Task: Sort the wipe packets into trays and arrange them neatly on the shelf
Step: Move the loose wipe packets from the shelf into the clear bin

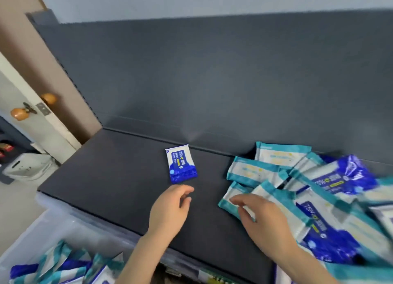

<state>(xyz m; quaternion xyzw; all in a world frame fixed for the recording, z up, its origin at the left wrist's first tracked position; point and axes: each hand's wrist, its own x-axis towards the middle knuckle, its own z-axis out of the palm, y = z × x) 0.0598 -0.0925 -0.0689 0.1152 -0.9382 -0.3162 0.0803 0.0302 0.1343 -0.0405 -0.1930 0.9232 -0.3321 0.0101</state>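
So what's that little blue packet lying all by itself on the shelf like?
The blue packet is small, flat and plastic-looking, dark blue with a white top and "75%" printed on it. It lies face up, slightly turned, on the dark shelf near the back. Only the shelf touches it. The left hand hovers just in front of it, holding nothing; the teal packets lie apart on its right.

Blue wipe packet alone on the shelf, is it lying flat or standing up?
Lying flat: the blue wipe packet rests printed face up on the shelf.
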